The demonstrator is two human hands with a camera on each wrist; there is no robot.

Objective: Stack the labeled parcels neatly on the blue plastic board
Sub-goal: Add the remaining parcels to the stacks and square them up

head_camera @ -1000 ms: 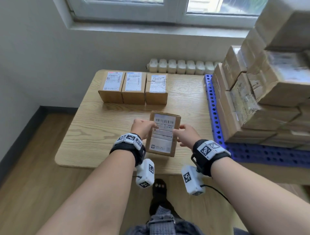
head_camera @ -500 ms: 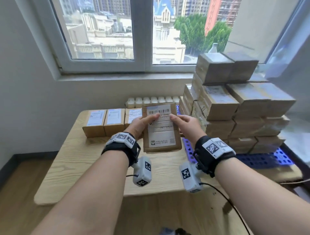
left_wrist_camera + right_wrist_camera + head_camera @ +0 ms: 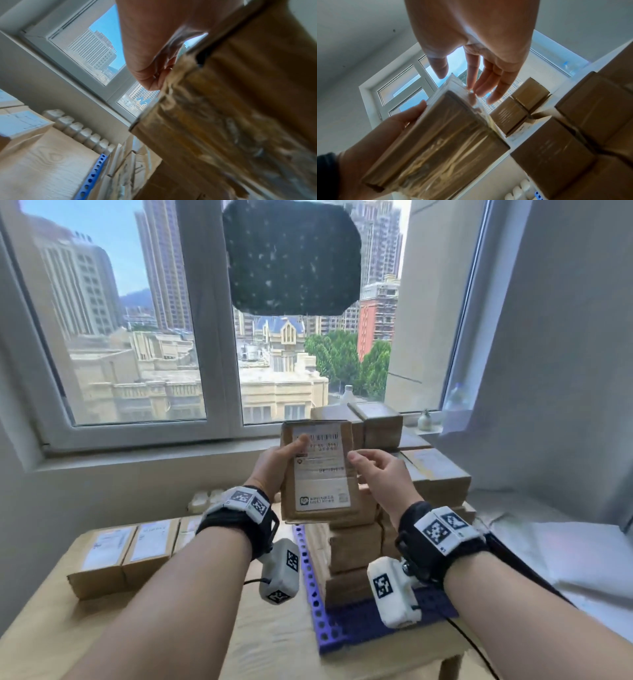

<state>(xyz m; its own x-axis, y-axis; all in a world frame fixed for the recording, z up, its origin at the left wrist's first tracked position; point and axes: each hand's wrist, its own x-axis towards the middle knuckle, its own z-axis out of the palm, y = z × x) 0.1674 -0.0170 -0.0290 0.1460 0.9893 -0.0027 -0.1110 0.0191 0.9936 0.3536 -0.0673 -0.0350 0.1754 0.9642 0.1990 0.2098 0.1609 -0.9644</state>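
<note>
Your left hand (image 3: 274, 463) alone grips the parcel (image 3: 320, 470), held high beside the tall stack (image 3: 404, 474) on the blue board (image 3: 318, 611); your right hand (image 3: 380, 477) hovers open-fingered. A one-handed placement could tip or nudge that stack.

Big window (image 3: 137, 337), daylight, city outside; white radiator (image 3: 80, 134); wooden table (image 3: 51, 628).

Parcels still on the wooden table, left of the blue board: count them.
3, in one row at the table's left: the left parcel, the middle parcel, and a third parcel partly hidden behind the left hand; more may be hidden.
</note>
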